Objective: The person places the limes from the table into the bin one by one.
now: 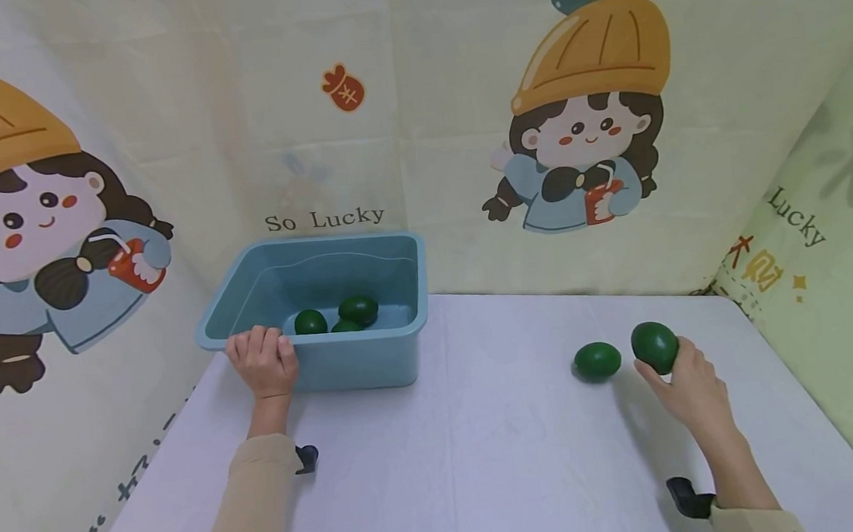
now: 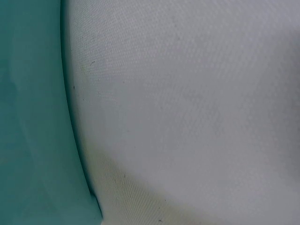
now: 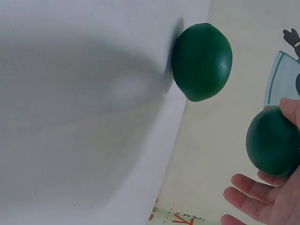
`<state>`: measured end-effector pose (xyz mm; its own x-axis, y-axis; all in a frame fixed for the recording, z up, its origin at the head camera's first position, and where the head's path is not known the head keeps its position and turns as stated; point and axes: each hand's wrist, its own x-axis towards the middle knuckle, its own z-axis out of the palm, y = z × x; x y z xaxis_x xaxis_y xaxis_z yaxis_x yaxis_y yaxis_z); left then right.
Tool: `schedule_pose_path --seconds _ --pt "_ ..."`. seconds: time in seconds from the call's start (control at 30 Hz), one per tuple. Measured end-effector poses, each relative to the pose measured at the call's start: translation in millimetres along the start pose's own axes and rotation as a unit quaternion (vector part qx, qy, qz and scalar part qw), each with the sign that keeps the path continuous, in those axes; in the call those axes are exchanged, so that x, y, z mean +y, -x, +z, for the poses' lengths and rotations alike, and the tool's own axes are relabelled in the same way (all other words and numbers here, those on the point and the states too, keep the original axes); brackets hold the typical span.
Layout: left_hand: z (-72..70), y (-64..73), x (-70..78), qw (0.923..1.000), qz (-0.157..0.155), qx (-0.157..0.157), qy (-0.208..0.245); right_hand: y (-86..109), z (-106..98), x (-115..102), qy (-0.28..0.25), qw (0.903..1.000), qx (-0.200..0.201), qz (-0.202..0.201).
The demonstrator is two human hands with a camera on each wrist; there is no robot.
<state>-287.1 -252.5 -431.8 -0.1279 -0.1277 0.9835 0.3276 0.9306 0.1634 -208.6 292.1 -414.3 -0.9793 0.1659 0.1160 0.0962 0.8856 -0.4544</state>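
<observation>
My left hand [image 1: 263,364] grips the near rim of a blue plastic bin [image 1: 359,361], fingers hooked over the edge. Inside lie three dark green limes [image 1: 358,310], one partly hidden behind the rim. At the right of the table, my right hand [image 1: 695,387] holds another lime [image 1: 654,347] between thumb and fingers, raised off the cloth. Just left of it a single lime [image 1: 597,362] rests on the table. The right wrist view shows the held lime [image 3: 273,142] against the palm side. In the left wrist view only the bin's wall [image 2: 33,112] and white cloth appear.
A white cloth [image 1: 516,451] covers the table. Behind it hangs a printed cream curtain [image 1: 446,131], close to the bin's back, and a greenish one [image 1: 851,308] borders the right edge. Black wrist-worn pieces [image 1: 690,498] stick out near both sleeves.
</observation>
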Motion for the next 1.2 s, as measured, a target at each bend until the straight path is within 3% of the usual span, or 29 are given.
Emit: schedule_pose_path --seconds 0.4,1.2 --pt "1.3 -0.4 -0.1 0.9999 0.003 0.011 0.005 -1.9 1.7 -15.3 -0.007 0.9996 0.017 -0.022" --pt "-0.2 0.7 -0.3 1.0000 0.004 0.001 -0.002 -5.7 10.9 -51.6 0.004 0.9953 0.034 -0.090"
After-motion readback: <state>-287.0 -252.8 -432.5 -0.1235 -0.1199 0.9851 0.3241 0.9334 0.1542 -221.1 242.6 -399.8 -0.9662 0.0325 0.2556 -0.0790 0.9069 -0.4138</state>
